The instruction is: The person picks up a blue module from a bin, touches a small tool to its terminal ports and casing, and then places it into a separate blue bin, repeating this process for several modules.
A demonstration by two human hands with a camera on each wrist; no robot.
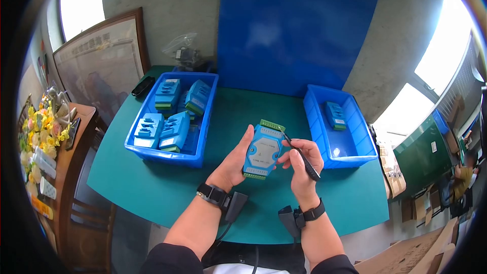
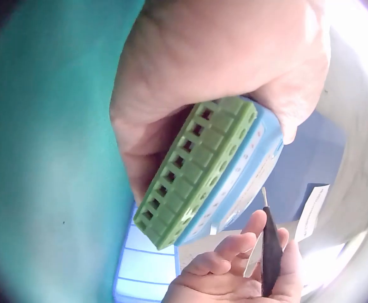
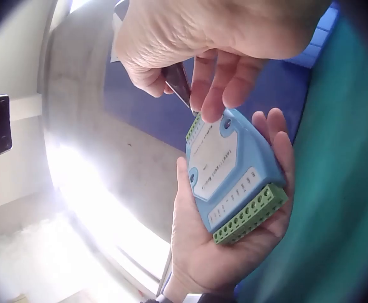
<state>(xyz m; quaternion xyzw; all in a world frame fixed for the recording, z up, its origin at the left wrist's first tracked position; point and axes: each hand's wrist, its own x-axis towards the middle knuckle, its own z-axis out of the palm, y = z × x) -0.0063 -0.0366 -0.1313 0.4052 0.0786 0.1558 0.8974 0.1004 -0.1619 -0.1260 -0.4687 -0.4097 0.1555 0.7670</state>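
Note:
My left hand (image 1: 231, 167) grips a light-blue electronic module (image 1: 263, 152) by its edges, label side up, over the green table. Green screw terminal blocks (image 2: 196, 170) run along both of its short ends; printed lettering shows on the pale label (image 3: 214, 158). In my right hand (image 1: 304, 185) is a screwdriver (image 1: 310, 169) with a black handle, pinched between thumb and fingers. Its thin tip points at the far terminal block (image 1: 272, 125), right at that block's corner in the head view. The right fingers partly cover the tip in the right wrist view.
At left, a blue bin (image 1: 167, 158) holds several similar modules (image 1: 175, 131). Another blue bin (image 1: 350, 162) at right has one module (image 1: 335, 115) inside. Behind the left bin sits a clear plastic bag (image 1: 185, 53), with a black object (image 1: 143, 86) beside that bin.

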